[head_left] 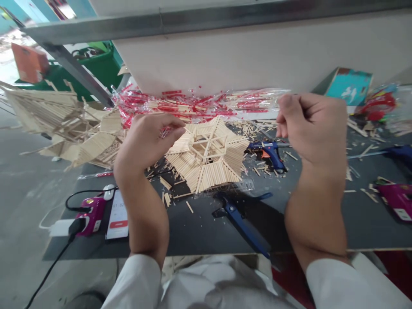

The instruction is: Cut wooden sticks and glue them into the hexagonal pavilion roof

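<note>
A star-shaped stick model (219, 174), built from pale wooden sticks with an open spoked frame in its centre, rests on the dark table. My left hand (146, 139) is at its left edge, thumb and forefinger curled together in a pinch; whether they touch the model or hold something small is unclear. Raised to the right, my right hand (313, 124) is closed, its thumb against the bent fingers, apart from the model. What it may hold is hidden. A blue glue gun (272, 154) lies between the model and my right hand. Blue-handled cutters (243, 225) lie in front.
Plastic-wrapped bundles of red-marked sticks (193, 103) line the back wall. A larger stick structure (86, 133) stands left. A phone (117, 216) and purple power socket (92, 214) with cables sit front left. A metal bar (206, 21) crosses above. Stick scraps litter the table.
</note>
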The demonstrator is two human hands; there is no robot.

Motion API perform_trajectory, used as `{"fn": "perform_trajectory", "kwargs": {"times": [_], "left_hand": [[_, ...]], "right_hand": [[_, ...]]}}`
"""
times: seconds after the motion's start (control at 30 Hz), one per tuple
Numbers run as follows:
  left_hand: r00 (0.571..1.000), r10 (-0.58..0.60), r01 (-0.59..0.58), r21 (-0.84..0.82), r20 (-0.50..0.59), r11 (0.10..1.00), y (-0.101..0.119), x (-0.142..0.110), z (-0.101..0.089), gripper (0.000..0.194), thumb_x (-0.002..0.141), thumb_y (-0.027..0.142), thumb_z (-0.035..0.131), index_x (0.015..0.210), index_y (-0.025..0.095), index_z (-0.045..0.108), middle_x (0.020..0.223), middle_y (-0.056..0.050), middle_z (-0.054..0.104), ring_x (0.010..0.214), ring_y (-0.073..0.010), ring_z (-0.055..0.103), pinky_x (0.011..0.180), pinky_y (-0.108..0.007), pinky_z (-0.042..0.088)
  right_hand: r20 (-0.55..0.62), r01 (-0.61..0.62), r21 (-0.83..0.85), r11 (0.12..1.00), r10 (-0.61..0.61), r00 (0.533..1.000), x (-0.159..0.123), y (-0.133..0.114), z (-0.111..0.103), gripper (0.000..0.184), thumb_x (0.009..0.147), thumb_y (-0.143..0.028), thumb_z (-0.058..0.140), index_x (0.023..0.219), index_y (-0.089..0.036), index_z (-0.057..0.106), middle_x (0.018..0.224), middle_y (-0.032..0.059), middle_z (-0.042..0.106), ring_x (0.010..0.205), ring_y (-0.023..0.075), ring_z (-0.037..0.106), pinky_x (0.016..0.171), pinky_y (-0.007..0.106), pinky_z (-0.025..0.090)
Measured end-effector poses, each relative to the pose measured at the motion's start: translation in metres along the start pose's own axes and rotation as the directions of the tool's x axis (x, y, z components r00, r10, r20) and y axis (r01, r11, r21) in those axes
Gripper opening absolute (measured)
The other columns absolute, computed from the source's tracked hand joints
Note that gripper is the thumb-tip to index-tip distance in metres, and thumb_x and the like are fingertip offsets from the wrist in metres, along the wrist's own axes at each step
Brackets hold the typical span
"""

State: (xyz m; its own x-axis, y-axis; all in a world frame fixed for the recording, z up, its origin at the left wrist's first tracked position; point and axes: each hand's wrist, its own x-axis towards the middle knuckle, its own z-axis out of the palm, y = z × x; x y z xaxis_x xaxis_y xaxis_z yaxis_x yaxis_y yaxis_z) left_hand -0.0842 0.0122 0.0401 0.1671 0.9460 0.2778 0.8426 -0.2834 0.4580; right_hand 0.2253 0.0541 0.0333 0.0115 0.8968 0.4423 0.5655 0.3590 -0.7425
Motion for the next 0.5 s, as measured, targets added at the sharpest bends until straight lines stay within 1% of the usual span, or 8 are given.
{"fn": "perform_trajectory", "kwargs": {"times": [0.07, 0.1, 0.17, 0.2, 0.3, 0.37, 0.43, 0.5], "left_hand": [[1.000, -0.021, 0.021, -0.002, 0.007, 1.000, -0.001, -0.005, -0.002, 0.025, 0.098, 0.039, 0.059, 0.108, 0.027, 0.079, 0.114, -0.002, 0.081, 0.106, -0.0222, 0.074, 0.102, -0.036, 0.051], [0.999, -0.033, 0.033, 0.001, 0.010, 0.999, -0.002, -0.008, -0.002, 0.027, 0.098, 0.041, 0.059, 0.110, 0.028, 0.079, 0.115, -0.002, 0.081, 0.107, -0.0225, 0.073, 0.102, -0.036, 0.052], [0.998, -0.059, 0.059, 0.008, 0.011, 0.998, -0.008, -0.014, -0.002, 0.029, 0.098, 0.043, 0.060, 0.114, 0.028, 0.078, 0.116, -0.003, 0.081, 0.108, -0.0234, 0.073, 0.101, -0.037, 0.052], [0.997, -0.073, 0.073, 0.008, 0.018, 0.997, -0.012, -0.016, -0.001, 0.030, 0.097, 0.044, 0.061, 0.115, 0.028, 0.078, 0.118, -0.004, 0.080, 0.108, -0.0239, 0.073, 0.101, -0.038, 0.053], [0.988, -0.132, 0.132, 0.002, 0.084, 0.991, -0.032, -0.018, 0.005, 0.038, 0.094, 0.047, 0.063, 0.120, 0.023, 0.077, 0.119, -0.008, 0.079, 0.106, -0.0259, 0.073, 0.097, -0.039, 0.055], [0.975, -0.183, 0.185, 0.000, 0.123, 0.983, -0.048, -0.015, 0.011, 0.045, 0.092, 0.051, 0.064, 0.123, 0.020, 0.075, 0.119, -0.011, 0.079, 0.104, -0.0266, 0.072, 0.093, -0.039, 0.055], [0.957, -0.226, 0.239, -0.052, 0.180, 0.970, -0.063, -0.010, 0.020, 0.048, 0.092, 0.054, 0.064, 0.123, 0.019, 0.074, 0.114, -0.010, 0.079, 0.099, -0.0250, 0.072, 0.087, -0.035, 0.055], [0.939, -0.270, 0.293, -0.085, 0.212, 0.952, -0.074, -0.005, 0.029, 0.049, 0.092, 0.056, 0.063, 0.122, 0.020, 0.074, 0.104, -0.008, 0.079, 0.087, -0.0217, 0.070, 0.078, -0.032, 0.053]], "right_hand": [[0.004, 0.022, 0.009, 1.000, -0.022, 1.000, -0.002, 0.005, -0.006, 0.041, 0.099, -0.052, 0.064, 0.068, -0.025, 0.062, 0.053, 0.0017, 0.056, 0.051, 0.0162, 0.054, 0.057, 0.036, 0.041], [0.033, 0.029, 0.020, 0.999, -0.029, 0.999, -0.003, 0.009, -0.007, 0.034, 0.099, -0.047, 0.064, 0.074, -0.025, 0.067, 0.057, 0.0018, 0.060, 0.054, 0.0165, 0.056, 0.058, 0.035, 0.043], [0.131, 0.022, 0.053, 0.998, -0.029, 0.991, -0.002, 0.019, -0.007, 0.022, 0.100, -0.039, 0.061, 0.090, -0.023, 0.073, 0.070, 0.0030, 0.071, 0.061, 0.0175, 0.063, 0.062, 0.035, 0.048], [0.194, 0.014, 0.059, 0.998, -0.025, 0.981, -0.002, 0.025, -0.004, 0.020, 0.100, -0.035, 0.059, 0.097, -0.023, 0.074, 0.079, 0.0042, 0.076, 0.067, 0.0183, 0.066, 0.065, 0.035, 0.051], [0.375, 0.028, -0.050, 0.998, -0.007, 0.927, 0.001, 0.039, 0.011, 0.023, 0.095, -0.031, 0.060, 0.108, -0.021, 0.076, 0.101, 0.0081, 0.080, 0.083, 0.0222, 0.072, 0.077, 0.040, 0.056], [0.444, 0.033, -0.137, 0.990, 0.031, 0.895, 0.002, 0.046, 0.025, 0.028, 0.093, -0.033, 0.063, 0.114, -0.019, 0.076, 0.113, 0.0115, 0.079, 0.094, 0.0261, 0.074, 0.086, 0.045, 0.057], [0.462, 0.014, -0.191, 0.981, 0.078, 0.883, 0.002, 0.050, 0.038, 0.038, 0.093, -0.036, 0.066, 0.126, -0.018, 0.072, 0.129, 0.0159, 0.075, 0.111, 0.0313, 0.072, 0.096, 0.050, 0.056], [0.463, -0.035, -0.222, 0.974, 0.137, 0.876, 0.002, 0.053, 0.046, 0.049, 0.092, -0.039, 0.069, 0.136, -0.016, 0.066, 0.137, 0.0191, 0.071, 0.120, 0.0346, 0.070, 0.102, 0.053, 0.054]]}}
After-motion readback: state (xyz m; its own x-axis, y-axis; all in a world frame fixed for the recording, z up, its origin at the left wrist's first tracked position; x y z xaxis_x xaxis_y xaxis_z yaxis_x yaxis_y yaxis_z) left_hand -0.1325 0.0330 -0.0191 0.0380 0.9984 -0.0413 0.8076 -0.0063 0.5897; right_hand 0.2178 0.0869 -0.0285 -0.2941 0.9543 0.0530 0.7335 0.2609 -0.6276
